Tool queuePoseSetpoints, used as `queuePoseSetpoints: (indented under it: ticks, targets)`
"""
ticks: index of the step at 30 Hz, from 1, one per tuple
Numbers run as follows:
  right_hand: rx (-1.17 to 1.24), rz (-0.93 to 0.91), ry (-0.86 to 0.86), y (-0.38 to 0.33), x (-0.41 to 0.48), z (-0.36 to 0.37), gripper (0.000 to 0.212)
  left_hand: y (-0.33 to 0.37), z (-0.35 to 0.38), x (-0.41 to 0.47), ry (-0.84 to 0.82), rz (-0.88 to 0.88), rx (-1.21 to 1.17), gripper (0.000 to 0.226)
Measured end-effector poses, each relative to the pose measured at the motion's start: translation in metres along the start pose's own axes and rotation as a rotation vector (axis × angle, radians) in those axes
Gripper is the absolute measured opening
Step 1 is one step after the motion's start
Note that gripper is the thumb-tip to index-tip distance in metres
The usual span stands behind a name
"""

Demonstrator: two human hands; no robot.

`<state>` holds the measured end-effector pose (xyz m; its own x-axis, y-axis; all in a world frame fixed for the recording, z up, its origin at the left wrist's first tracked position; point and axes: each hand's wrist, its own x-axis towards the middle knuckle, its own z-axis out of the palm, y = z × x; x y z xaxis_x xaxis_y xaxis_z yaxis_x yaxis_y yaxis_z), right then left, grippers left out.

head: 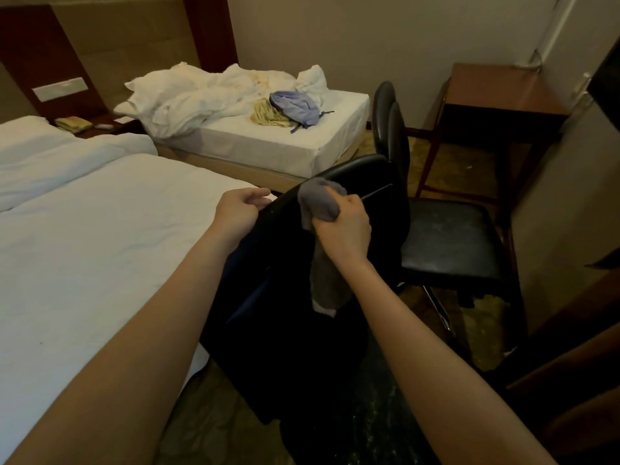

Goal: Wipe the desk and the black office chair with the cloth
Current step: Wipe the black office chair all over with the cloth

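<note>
Gripping a grey cloth (318,204), the right hand (342,229) is clenched around its bunched middle and presses the wad against the upper edge of the chair (285,297) back, near the centre of the scene. The loose end of the cloth hangs down below the wrist, over the dark back panel. The left hand (241,209) holds the same chair back at its left top edge, with the fingers curled over the rim. The chair is seen from behind and above, its back tilted and standing just right of the near bed (84,246), whose white cover is smooth. To the right of the chair stands a second chair (449,239), black too, with a dusty padded seat and a tall curved back. Beyond it, at the far right against the wall, is the brown wooden desk (496,92), well apart from both hands. The far bed (302,142) carries crumpled white sheets (201,92), a yellowish bundle (268,114) and a blue bag (297,107) lying beside the bundle. Between the beds, at the far left, a nightstand (107,124) holds a pale phone (72,124). The floor (469,162) under the chairs is patterned and dim.
</note>
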<state>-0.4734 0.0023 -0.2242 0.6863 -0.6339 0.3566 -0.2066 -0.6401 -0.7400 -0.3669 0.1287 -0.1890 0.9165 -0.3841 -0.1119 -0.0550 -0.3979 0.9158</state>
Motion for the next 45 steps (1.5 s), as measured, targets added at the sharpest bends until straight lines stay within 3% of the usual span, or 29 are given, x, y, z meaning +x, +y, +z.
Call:
queuePoseSetpoints:
  ticks: [5, 9, 12, 15, 20, 22, 25, 27, 29, 35, 38, 45]
  targets:
    - [-0.099, -0.084, -0.085, -0.027, -0.006, 0.032, 0.041, 0.001, -0.011, -0.015, -0.015, -0.052, -0.064, 0.035]
    - [-0.111, -0.083, -0.191, -0.030, 0.004, 0.017, 0.013, -0.011, -0.032, -0.025, -0.045, -0.214, -0.060, 0.025]
    - [-0.147, -0.236, -0.289, -0.041, -0.013, 0.024, 0.037, -0.012, -0.033, -0.028, -0.012, -0.216, -0.119, 0.021]
    - [0.011, -0.301, -0.326, -0.038, -0.036, 0.028, 0.037, -0.013, -0.033, -0.027, -0.032, -0.249, -0.145, 0.022]
    - [-0.014, -0.303, -0.592, 0.003, -0.061, 0.016, 0.032, -0.025, -0.029, -0.025, 0.051, -0.061, -0.074, 0.037]
    - [0.009, -0.210, -0.495, 0.014, -0.067, 0.010, 0.037, -0.028, -0.029, -0.025, 0.051, -0.007, -0.034, 0.039]
    - [0.094, 0.033, -0.203, 0.010, -0.061, 0.002, 0.041, -0.030, -0.031, -0.026, 0.030, 0.032, -0.002, 0.029]
    - [-0.045, 0.090, -0.166, -0.002, -0.059, 0.012, 0.042, -0.031, -0.029, -0.028, 0.028, 0.074, 0.025, 0.024]
    - [-0.201, 0.025, -0.222, -0.009, -0.066, 0.032, 0.039, -0.032, -0.025, -0.031, 0.072, 0.114, 0.073, 0.025]
    - [-0.332, -0.093, -0.253, -0.009, -0.072, 0.038, 0.029, -0.033, -0.018, -0.041, 0.159, 0.227, 0.199, 0.039]
    - [-0.341, -0.280, -0.358, -0.013, -0.089, 0.040, 0.020, -0.033, -0.021, -0.040, 0.145, 0.227, 0.207, 0.039]
    - [-0.306, -0.657, -0.579, -0.028, -0.130, 0.044, 0.027, -0.032, -0.015, -0.046, 0.177, 0.351, 0.293, 0.038]
